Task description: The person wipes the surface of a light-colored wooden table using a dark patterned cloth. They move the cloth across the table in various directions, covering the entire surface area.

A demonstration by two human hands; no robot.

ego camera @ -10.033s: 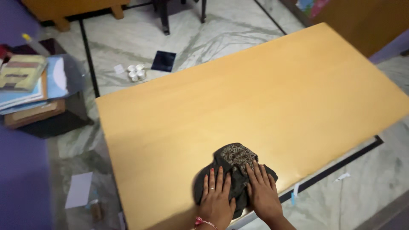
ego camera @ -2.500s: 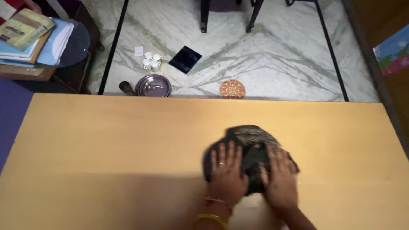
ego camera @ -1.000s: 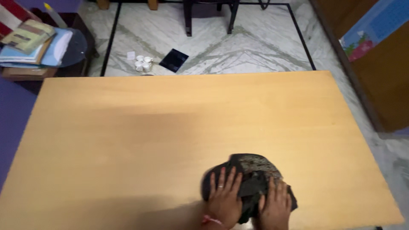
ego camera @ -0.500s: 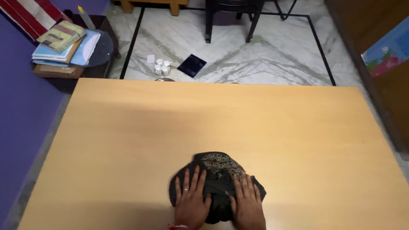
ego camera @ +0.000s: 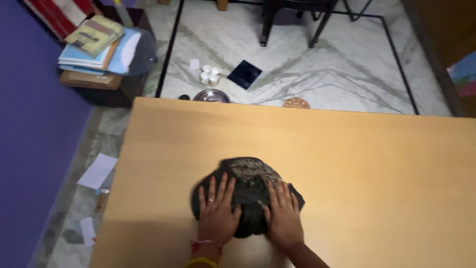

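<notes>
A bunched dark cloth (ego camera: 246, 171) with a patterned patch lies on the light wooden table (ego camera: 347, 159). My left hand (ego camera: 216, 211) presses flat on the cloth's left side, fingers spread, a ring on one finger and bangles at the wrist. My right hand (ego camera: 283, 217) presses flat on the cloth's right side. Both palms rest on top of the fabric; neither hand grips it.
Beyond the table's far edge, on the marble floor, are small white cups (ego camera: 208, 77), a metal plate (ego camera: 210, 96), a dark square tile (ego camera: 244, 74) and a round patterned disc (ego camera: 296, 103). A book stack (ego camera: 96, 47) sits at the upper left. Papers (ego camera: 97, 170) lie on the floor.
Both hands and the cloth have slid farther from the near edge and toward the table's left end compared with half a second ago. The hands stay flat on the cloth.
</notes>
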